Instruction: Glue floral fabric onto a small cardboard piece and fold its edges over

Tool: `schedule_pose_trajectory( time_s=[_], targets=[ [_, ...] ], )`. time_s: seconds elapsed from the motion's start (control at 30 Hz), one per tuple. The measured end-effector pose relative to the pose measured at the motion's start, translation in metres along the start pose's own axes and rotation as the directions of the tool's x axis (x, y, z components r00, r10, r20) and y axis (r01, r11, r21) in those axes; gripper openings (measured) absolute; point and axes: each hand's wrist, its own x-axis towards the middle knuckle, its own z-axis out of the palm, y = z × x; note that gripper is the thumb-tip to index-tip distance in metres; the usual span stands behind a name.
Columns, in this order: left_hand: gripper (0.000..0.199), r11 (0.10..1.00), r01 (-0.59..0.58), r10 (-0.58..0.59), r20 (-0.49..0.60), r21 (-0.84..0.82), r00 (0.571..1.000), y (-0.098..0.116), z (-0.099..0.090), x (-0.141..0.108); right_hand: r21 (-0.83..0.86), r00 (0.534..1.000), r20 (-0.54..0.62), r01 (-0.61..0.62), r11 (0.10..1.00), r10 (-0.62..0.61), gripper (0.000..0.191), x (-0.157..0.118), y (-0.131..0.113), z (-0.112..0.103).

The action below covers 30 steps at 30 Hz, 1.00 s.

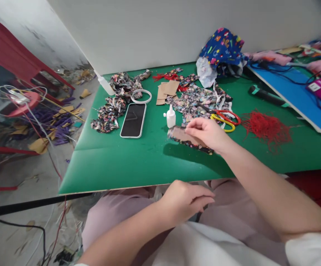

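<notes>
My right hand (pixel 208 133) pinches a flat brown cardboard piece (pixel 181 133) edged with dark patterned fabric and holds it just over the table. My left hand (pixel 182 201) hovers above my lap in front of the table edge; its fingers are loosely stretched, with nothing visible in them. A small white dropper bottle (pixel 171 118) stands upright beyond the cardboard. Close behind my right hand lie scissors (pixel 228 127) with one yellow and one red handle, resting partly on a heap of patterned fabric pieces (pixel 195 99).
On the green table (pixel 116 162) are a phone (pixel 133 121), a white ring (pixel 141 96), brown card pieces (pixel 167 90), fabric bundles (pixel 107 114) and red strings (pixel 268 129). A blue board (pixel 296 88) with pink glue guns (pixel 271 57) is at right. A red chair (pixel 19 51) stands left.
</notes>
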Motion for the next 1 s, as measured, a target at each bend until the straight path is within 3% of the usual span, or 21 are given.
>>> schedule_pose_trajectory(
  time_s=[0.07,0.13,0.2,0.3,0.47,0.6,0.83,1.0],
  targets=[
    [0.02,0.967,-0.15,0.179,-0.129,0.208,0.975,-0.002,-0.004,0.0,-0.199,0.986,0.168,0.017,0.98,0.017,0.014,0.005,0.003,0.003],
    [0.02,0.864,-0.22,0.364,-0.26,0.452,0.894,-0.006,-0.012,0.0,-0.366,0.946,0.32,0.077,0.927,0.048,0.012,0.009,0.007,0.009],
    [0.018,0.736,-0.208,0.495,-0.302,0.644,0.815,-0.009,-0.019,0.002,-0.461,0.912,0.408,0.165,0.872,0.043,0.012,0.012,0.009,0.016],
    [0.016,0.589,-0.147,0.567,-0.277,0.794,0.775,-0.014,-0.026,0.006,-0.519,0.886,0.463,0.252,0.816,0.02,0.012,0.017,0.01,0.024],
    [0.025,0.486,-0.063,0.527,-0.234,0.872,0.817,-0.023,-0.022,0.012,-0.593,0.869,0.494,0.364,0.719,-0.033,0.015,0.019,0.01,0.025],
    [0.029,0.46,-0.064,0.486,-0.191,0.886,0.853,-0.028,-0.017,0.013,-0.706,0.855,0.506,0.486,0.516,-0.113,0.022,0.019,0.013,0.021],
    [0.033,0.476,-0.026,0.437,-0.211,0.879,0.875,-0.025,-0.019,0.017,-0.812,0.87,0.465,0.493,0.313,-0.163,0.029,0.016,0.021,0.032],
    [0.033,0.531,0.035,0.358,-0.261,0.847,0.897,-0.023,-0.021,0.022,-0.81,0.85,0.481,0.525,0.26,-0.217,0.025,0.015,0.026,0.036]
  ],
)
